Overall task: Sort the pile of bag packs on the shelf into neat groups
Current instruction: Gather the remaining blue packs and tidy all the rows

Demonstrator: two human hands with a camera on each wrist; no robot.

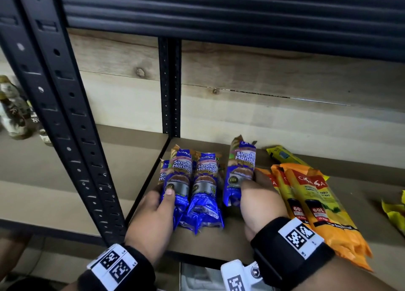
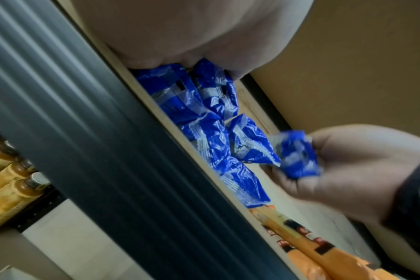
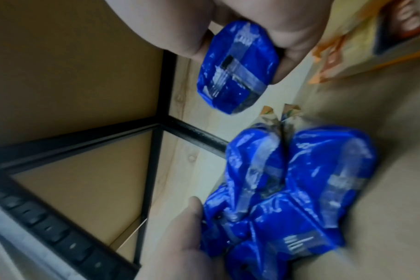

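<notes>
Two orange packs (image 1: 317, 205) right, black upright (image 1: 65, 115) left.

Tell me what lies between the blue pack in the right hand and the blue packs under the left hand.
Only bare shelf: in the head view a narrow gap separates the held blue pack from the blue group.

Tan shelf (image 1: 241, 236), blue packs (image 1: 197, 192) left, orange packs (image 1: 317, 203) right

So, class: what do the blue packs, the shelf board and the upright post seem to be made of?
Blue packs: thin glossy plastic film, crinkled with bright highlights. Shelf board: probably matt fibreboard, a plain, grainless tan. Upright post: likely black-painted metal, punched with slots.
</notes>
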